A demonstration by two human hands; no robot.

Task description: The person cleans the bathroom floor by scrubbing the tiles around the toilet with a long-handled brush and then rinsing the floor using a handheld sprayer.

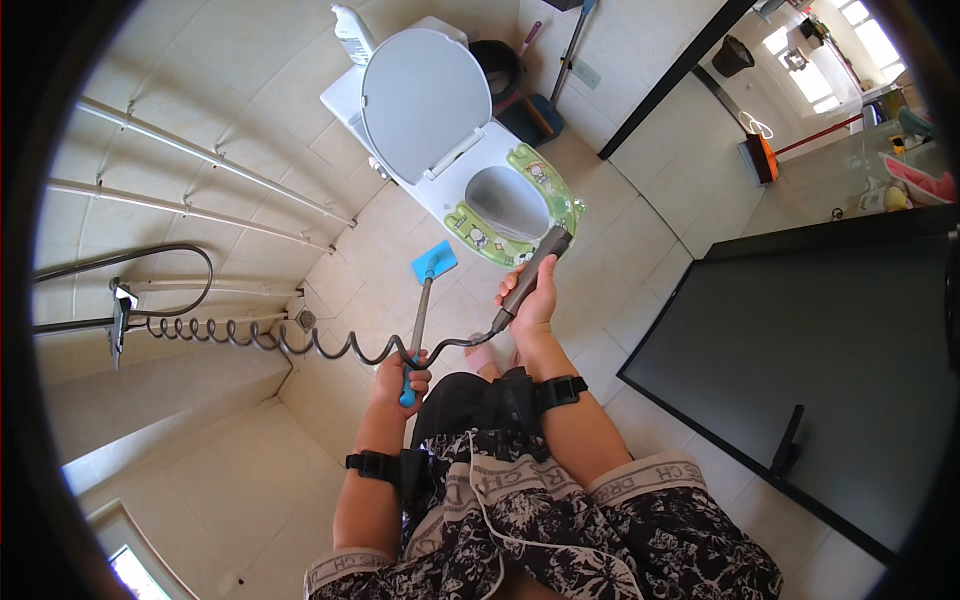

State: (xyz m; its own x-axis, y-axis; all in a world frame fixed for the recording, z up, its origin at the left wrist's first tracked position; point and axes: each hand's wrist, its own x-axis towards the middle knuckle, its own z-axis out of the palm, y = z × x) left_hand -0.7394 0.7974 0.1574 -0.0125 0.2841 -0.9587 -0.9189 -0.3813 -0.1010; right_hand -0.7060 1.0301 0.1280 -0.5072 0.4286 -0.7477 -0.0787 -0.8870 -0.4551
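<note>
In my left hand (398,378), closed round its handle, is a long cleaning brush (433,262) with a blue grip, a grey shaft and a flat blue head held low over the floor tiles. My right hand (533,300) wraps round a dark grey handheld sprayer (530,280). Its tip points at the front rim of the toilet (508,203), which has a green patterned seat pad (540,175) and a raised lid (425,100). A coiled black hose (320,345) runs from the sprayer, passing by my left hand, to a wall holder (122,310).
White pipes (215,155) run along the left wall. A white bottle (352,35) stands on the toilet's tank. Behind the toilet are a black bin (495,68) and a blue dustpan (535,120). At right is a dark door (800,370) with a black handle (788,442).
</note>
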